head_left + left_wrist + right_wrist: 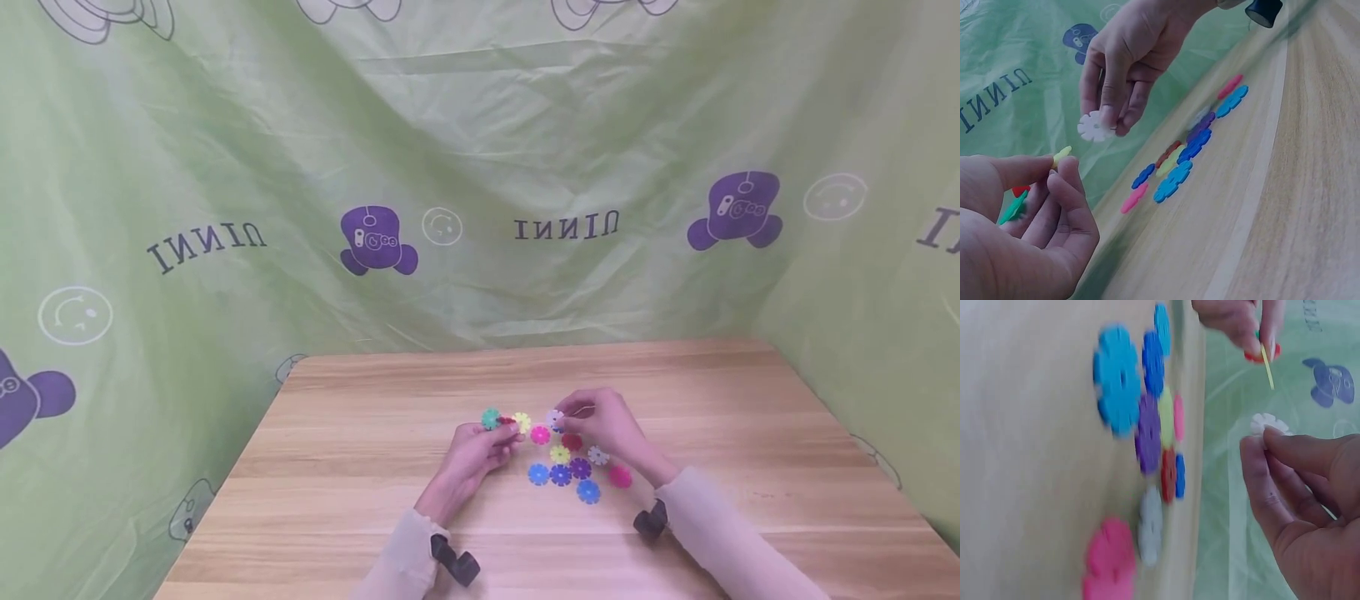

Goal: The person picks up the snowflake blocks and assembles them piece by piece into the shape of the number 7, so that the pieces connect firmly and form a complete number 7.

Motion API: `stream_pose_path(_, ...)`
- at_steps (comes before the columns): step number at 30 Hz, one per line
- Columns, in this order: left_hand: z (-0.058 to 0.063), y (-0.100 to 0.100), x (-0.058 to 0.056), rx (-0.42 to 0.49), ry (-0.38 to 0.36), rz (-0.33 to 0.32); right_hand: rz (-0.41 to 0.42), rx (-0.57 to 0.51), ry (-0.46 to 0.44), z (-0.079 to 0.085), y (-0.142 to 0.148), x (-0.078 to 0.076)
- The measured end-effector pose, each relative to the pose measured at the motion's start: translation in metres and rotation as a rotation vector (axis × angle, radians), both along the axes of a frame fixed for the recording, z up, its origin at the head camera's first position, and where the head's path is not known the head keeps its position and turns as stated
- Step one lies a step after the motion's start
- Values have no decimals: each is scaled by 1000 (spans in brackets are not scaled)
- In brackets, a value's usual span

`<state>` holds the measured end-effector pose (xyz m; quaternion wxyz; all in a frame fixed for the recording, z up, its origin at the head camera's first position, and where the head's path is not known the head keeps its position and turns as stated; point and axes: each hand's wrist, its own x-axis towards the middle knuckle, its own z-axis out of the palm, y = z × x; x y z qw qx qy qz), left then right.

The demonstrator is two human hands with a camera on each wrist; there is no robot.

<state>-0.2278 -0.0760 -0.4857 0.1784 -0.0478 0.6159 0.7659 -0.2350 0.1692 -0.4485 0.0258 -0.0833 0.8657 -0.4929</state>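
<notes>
Left hand point(472, 454) pinching yellow flower-shaped plastic disc point(522, 419), red disc point(506, 420) and green disc point(491, 418) at nine o'clock (linkage obscured); right hand point(609, 422) pinching white flower-shaped disc point(554, 417) at three o'clock; loose multicoloured discs point(560, 475) toward five; apparently joining step, next calling for aligned notches

Pale beige sleeves point(723, 529), black wrist devices point(464, 569).

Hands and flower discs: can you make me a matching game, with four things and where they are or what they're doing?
1. Left hand
2. Purple disc
3. Right hand
4. Green cloth

A. Pinches a white disc
B. Hangs behind the table
C. Pinches a yellow disc
D. Lies on the table

Pairs: 1-C, 2-D, 3-A, 4-B
</notes>
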Motion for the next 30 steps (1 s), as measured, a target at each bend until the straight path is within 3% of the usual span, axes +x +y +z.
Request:
stream_pose_path(11,0,4,-2,9,-6,2,30,-46,26,-6,-13,4)
stream_pose_path(22,-1,9,0,1,-6,15,62,33,156,-7,-20,12)
stream_pose_path(30,0,9,3,-30,19,41,37,52,199,-7,-30,15)
